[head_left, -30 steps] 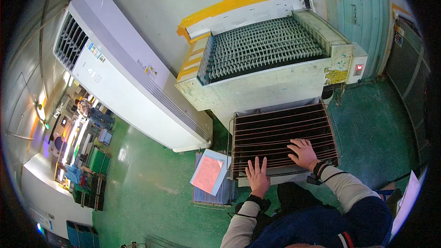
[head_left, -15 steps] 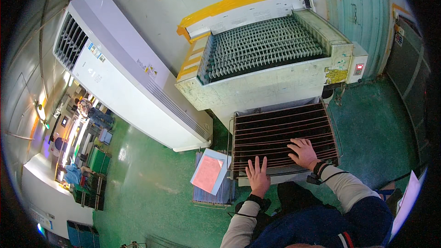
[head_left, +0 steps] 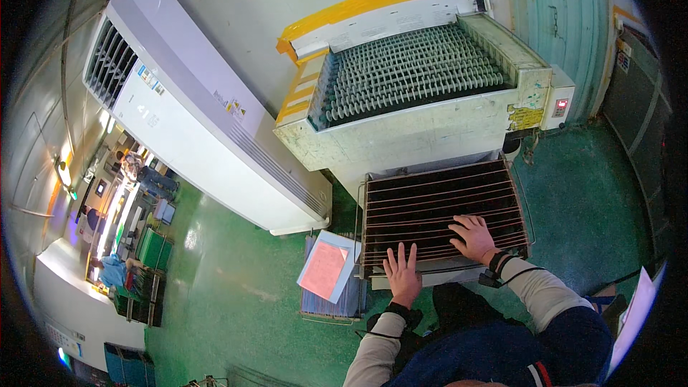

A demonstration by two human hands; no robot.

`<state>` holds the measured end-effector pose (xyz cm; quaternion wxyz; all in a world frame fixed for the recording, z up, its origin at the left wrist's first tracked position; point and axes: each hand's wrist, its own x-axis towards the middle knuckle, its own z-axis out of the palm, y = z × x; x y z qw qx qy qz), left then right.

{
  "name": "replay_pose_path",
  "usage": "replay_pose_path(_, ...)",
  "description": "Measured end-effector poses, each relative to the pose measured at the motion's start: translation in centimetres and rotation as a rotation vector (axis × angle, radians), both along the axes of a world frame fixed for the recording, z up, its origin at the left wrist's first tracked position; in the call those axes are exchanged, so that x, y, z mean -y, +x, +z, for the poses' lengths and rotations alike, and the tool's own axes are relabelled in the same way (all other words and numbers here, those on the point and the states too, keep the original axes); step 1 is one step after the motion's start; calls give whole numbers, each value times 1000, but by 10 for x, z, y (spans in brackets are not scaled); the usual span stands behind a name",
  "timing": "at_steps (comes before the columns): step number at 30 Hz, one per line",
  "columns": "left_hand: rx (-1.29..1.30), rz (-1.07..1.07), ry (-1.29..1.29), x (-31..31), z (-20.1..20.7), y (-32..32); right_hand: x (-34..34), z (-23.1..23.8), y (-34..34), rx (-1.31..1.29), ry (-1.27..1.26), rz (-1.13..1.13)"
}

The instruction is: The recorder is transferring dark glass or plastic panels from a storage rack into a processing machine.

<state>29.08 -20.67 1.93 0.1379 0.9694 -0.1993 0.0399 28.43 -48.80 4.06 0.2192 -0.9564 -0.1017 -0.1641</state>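
In front of me stands a dark rack [head_left: 439,204] with several thin copper-coloured edges running across it, like panels set on edge. My left hand [head_left: 403,276] rests at its near left corner, fingers stretched upward and apart. Further right, my right hand [head_left: 473,238] lies over the near part of the rack with spread fingers, on or just above the edges; contact cannot be made out. Neither hand holds anything. Both wrists wear dark bands. Beyond the rack is a machine [head_left: 408,125] with rows of grey-green rollers [head_left: 412,72].
Left of the rack, a pink sheet on a blue folder [head_left: 325,271] tops another filled rack [head_left: 330,308]. A tall white air conditioner [head_left: 215,115] stands left of the machine. A control box [head_left: 560,106] hangs at the machine's right. People [head_left: 147,175] work far left on the green floor [head_left: 229,265].
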Motion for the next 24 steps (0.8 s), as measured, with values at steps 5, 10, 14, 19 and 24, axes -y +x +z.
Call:
replay_pose_path(5,2,-9,-8,0,-1,0,1,-1,0,-2,-5,-2)
replay_pose_path(10,-1,-7,4,0,-1,1,0,0,0,-15,-5,0)
replay_pose_path(14,-3,-5,6,0,0,0,1,-2,1,16,-19,0)
replay_pose_path(19,-27,-10,-9,0,5,0,1,-1,0,-1,-5,-7)
replay_pose_path(24,-16,-14,-10,1,8,-1,1,-1,0,16,-15,-1)
